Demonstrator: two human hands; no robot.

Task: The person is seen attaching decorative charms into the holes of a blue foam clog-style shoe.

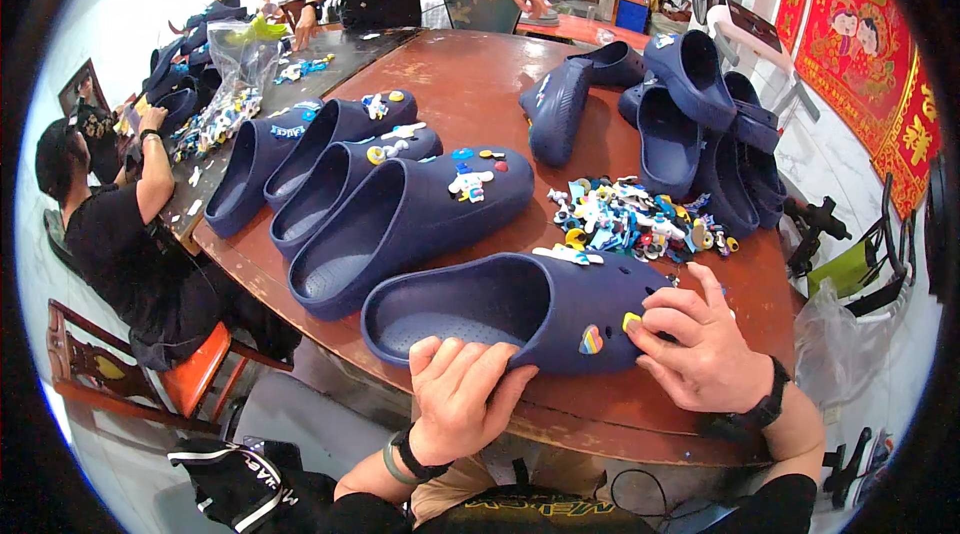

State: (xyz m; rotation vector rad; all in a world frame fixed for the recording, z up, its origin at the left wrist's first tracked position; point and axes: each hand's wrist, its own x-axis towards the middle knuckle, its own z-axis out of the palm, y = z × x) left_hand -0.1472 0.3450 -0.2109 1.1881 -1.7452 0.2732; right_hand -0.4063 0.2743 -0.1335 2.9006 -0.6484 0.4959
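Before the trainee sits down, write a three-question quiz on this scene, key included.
1. Multiple choice: where does the left grip hold the nearest clog?
A) At its toe
B) At the near side of its opening
C) At the far side of its opening

2. True or false: the charm pile lies on the near side of that clog.

3. Fill in: the charm at the right grip is coloured ____.

Key: 1. B. 2. False; the pile lies beyond the clog. 3. Yellow.
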